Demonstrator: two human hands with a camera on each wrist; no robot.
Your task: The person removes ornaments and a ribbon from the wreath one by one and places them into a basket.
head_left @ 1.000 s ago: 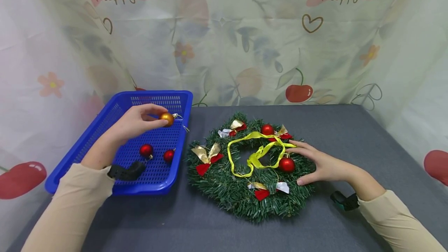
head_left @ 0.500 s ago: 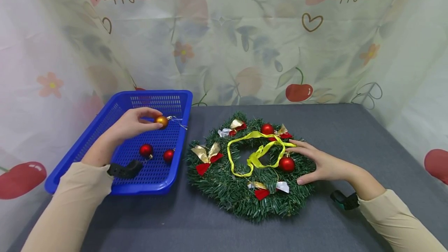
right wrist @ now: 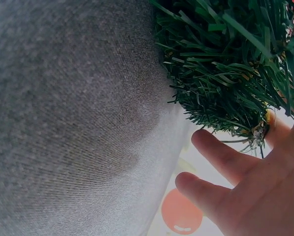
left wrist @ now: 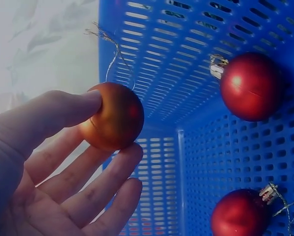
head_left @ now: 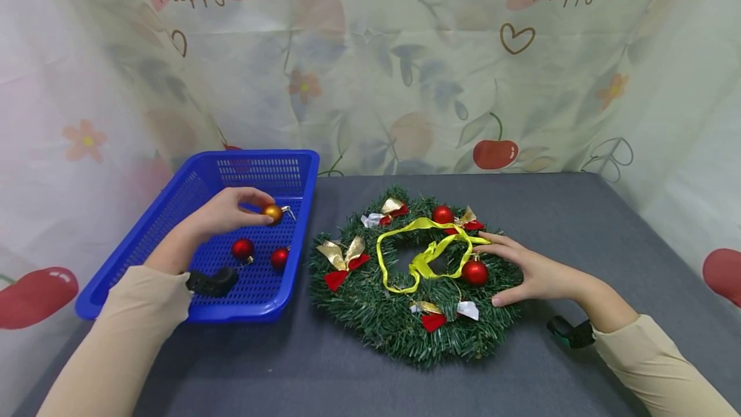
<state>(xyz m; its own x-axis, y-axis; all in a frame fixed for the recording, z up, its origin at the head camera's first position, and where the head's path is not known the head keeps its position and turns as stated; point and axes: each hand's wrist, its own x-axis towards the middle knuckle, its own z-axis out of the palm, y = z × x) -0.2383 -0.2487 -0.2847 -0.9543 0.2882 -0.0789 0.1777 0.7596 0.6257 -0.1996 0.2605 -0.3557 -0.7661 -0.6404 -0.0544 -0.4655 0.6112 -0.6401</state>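
Inside the blue basket [head_left: 199,201], my left hand [head_left: 222,212] pinches a gold Christmas bauble [head_left: 272,213] between thumb and fingers. The left wrist view shows a thin silvery string looping up from that gold bauble [left wrist: 114,118]. Two red baubles, a nearer-left one [head_left: 242,249] and one by the right wall [head_left: 280,258], lie on the basket floor. My right hand [head_left: 532,272] rests on the right side of a green wreath [head_left: 393,320], thumb and fingers spread and fairly straight. Beside its fingers are a yellow ribbon [head_left: 425,262] and a red bauble [head_left: 475,273] on the wreath.
Several red, gold and silver bows, such as the left one [head_left: 344,262], decorate the wreath, and another red bauble [head_left: 442,214] sits at its back. A grey cloth [head_left: 556,211] covers the table. A printed curtain [head_left: 370,82] stands behind.
My left hand has lowered slightly in the basket with the gold bauble, after a small shift left and back right. The right hand and wreath have stayed in place.
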